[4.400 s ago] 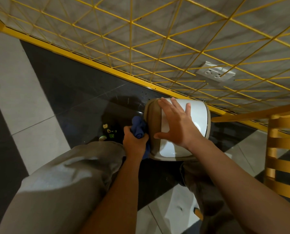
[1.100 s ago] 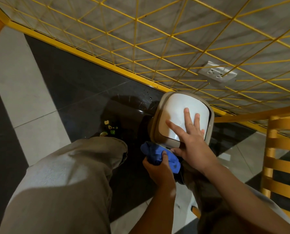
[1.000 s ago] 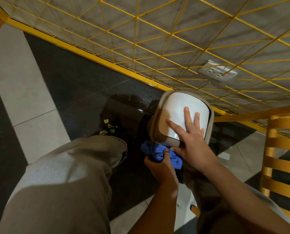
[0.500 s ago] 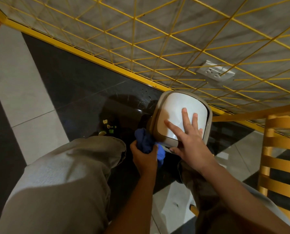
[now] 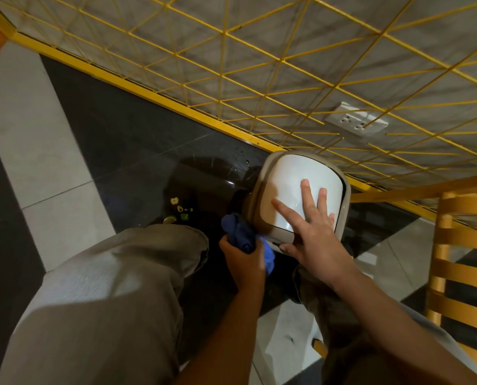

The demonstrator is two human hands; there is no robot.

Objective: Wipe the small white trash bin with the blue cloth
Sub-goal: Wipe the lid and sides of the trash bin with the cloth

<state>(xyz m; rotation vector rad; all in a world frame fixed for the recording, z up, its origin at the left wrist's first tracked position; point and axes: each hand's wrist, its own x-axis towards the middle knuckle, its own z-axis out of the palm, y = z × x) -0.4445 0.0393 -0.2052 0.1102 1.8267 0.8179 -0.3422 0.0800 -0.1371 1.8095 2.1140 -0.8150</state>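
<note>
I see the small white trash bin (image 5: 295,190) standing on the dark floor tile (image 5: 126,151) at about one o'clock of centre, close against the yellow wire grid (image 5: 259,79). My right hand (image 5: 312,234) lies flat on its lid, fingers spread. My left hand (image 5: 245,259) is fisted around the bunched blue cloth (image 5: 241,234), pressed to the bin's side at its eight o'clock. A wooden chair (image 5: 462,259) stands at three o'clock.

one bin (image 5: 301,190), one cloth (image 5: 241,234), two hands, one chair (image 5: 465,262)
</note>
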